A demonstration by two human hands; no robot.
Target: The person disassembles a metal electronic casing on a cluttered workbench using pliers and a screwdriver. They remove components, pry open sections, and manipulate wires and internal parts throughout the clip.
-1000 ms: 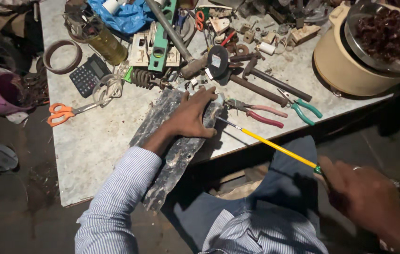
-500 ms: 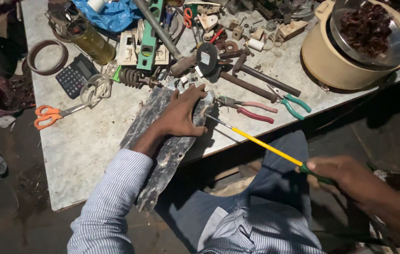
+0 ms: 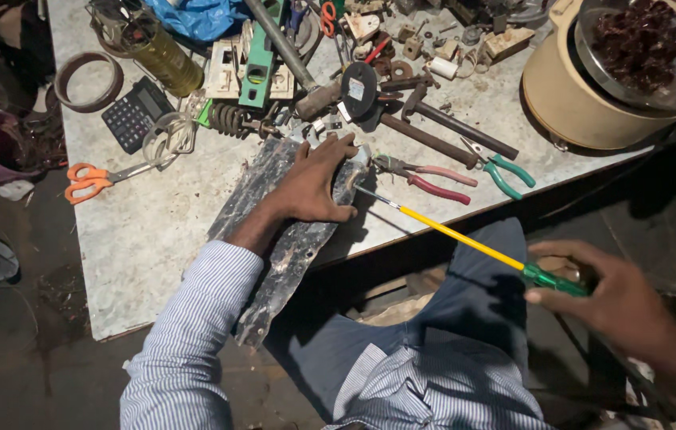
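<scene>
Yellow-shafted screwdriver point(image 3: 465, 243) is sitting clenched in the right hand point(image 3: 620, 299), its tip meeting the dirty metal strip point(image 3: 290, 231) that the left hand point(image 3: 314, 179) is pressing flat, overhanging the worktop point(image 3: 155, 231) edge. If pushed hard, the tip is likely slipping toward those fingers.

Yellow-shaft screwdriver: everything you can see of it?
The screwdriver has a long yellow shaft, a green handle and a bare metal tip. It lies slanted, handle low at the right, gripped by the right hand. The tip meets the edge of the dark, worn metal piece that the left hand presses onto the table.
</scene>
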